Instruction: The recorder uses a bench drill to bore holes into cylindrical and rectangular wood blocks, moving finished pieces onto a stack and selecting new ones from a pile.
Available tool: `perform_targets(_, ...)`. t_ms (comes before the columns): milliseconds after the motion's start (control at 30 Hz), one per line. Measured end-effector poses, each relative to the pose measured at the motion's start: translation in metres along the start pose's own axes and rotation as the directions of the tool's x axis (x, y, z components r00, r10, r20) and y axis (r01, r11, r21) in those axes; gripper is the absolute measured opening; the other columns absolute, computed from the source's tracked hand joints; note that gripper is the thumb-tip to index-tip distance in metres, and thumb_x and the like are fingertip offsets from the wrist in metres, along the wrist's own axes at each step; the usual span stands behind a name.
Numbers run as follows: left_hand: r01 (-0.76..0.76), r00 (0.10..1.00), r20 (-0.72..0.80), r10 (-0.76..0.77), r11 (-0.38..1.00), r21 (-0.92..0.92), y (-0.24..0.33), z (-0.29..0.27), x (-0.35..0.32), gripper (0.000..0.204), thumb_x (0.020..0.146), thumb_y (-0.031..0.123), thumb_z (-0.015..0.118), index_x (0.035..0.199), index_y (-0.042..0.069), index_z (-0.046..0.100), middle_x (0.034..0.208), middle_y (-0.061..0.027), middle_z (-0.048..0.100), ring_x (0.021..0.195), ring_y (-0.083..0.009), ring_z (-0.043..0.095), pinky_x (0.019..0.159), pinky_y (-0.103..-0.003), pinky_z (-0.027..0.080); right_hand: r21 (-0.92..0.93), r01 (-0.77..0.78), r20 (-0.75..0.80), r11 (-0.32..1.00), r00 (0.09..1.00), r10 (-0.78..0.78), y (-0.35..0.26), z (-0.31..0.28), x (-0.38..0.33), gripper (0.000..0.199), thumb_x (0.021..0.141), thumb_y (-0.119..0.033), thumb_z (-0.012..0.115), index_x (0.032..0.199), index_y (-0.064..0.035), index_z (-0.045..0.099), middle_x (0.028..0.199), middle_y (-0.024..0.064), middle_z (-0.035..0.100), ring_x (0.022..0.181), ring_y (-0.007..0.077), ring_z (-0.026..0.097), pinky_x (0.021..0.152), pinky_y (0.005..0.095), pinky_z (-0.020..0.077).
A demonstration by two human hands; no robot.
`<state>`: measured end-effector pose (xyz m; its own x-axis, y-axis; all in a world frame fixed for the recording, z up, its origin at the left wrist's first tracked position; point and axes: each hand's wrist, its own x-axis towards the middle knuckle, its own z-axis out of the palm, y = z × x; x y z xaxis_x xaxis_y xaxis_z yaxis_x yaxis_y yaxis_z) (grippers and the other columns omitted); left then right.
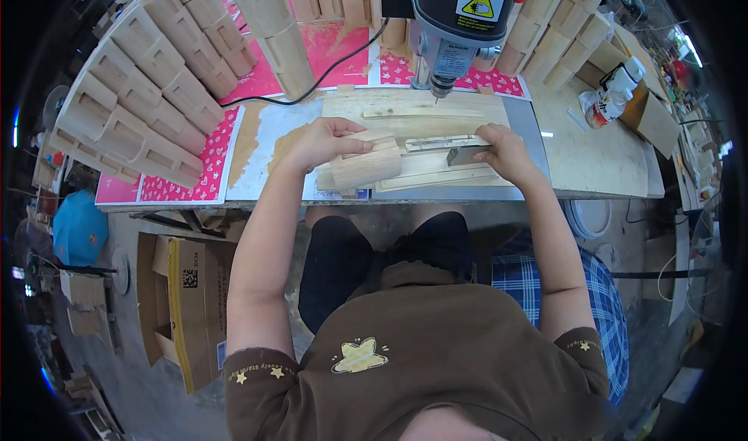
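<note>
Left grip (326, 142) curled over the rounded wood block (365, 167), fingers clamped on its top edge. Right grip (505, 151) closed on a small grey metal piece (465, 156), just inboard of it. Both rest on stacked wood slats (425, 118) on the table (592, 160), below the drill press (456, 20).

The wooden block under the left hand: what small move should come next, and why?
Probably slide the wooden block forward, toward the drill bit. The left hand grips it on the wooden jig, well short of the drill press. The right hand rests by a metal bracket.
</note>
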<state>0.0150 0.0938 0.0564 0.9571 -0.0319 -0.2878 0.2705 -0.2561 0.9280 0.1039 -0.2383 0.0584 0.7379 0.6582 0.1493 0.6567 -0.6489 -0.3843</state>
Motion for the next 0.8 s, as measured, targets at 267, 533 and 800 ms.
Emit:
perform_targets(267, 0.014, 0.995, 0.097, -0.020, 0.998, 0.062, 0.013, 0.007, 0.014, 0.052, 0.064, 0.022, 0.084, 0.105, -0.003, 0.064, 0.094, -0.0112, 0.067, 0.085, -0.0146, 0.062, 0.077, -0.026, 0.047, 0.002, 0.058, 0.019, 0.998, 0.998, -0.058, 0.006, -0.002, 0.004, 0.031, 0.066, -0.006, 0.072, 0.092, -0.0047, 0.054, 0.088, 0.0114, 0.057, 0.091, 0.0331, 0.054, 0.076, 0.0411, 0.0429)
perform_targets(533, -0.143, 0.938, -0.329, 0.114, 0.987, -0.067, -0.019, 0.035, 0.022, 0.045, 0.081, 0.037, 0.067, 0.105, -0.001, 0.063, 0.094, -0.0092, 0.065, 0.085, -0.0156, 0.059, 0.078, -0.027, 0.045, 0.019, 0.042, -0.004, 0.999, 0.999, -0.042, -0.002, 0.000, -0.006, 0.031, 0.063, -0.003, 0.071, 0.089, -0.0045, 0.053, 0.086, 0.0121, 0.056, 0.088, 0.0343, 0.052, 0.078, 0.0419, 0.0434)
perform_targets(800, -0.310, 0.887, -0.449, 0.111, 0.862, -0.400, -0.017, 0.082, 0.026, 0.059, 0.095, 0.049, 0.033, 0.124, 0.000, 0.046, 0.116, -0.0111, 0.053, 0.104, -0.0178, 0.048, 0.090, -0.031, 0.035, -0.032, 0.042, 0.024, 0.999, 0.999, -0.041, -0.026, 0.006, -0.007, 0.029, 0.064, -0.006, 0.070, 0.088, -0.0049, 0.053, 0.086, 0.0113, 0.055, 0.087, 0.0322, 0.053, 0.075, 0.0401, 0.0449)
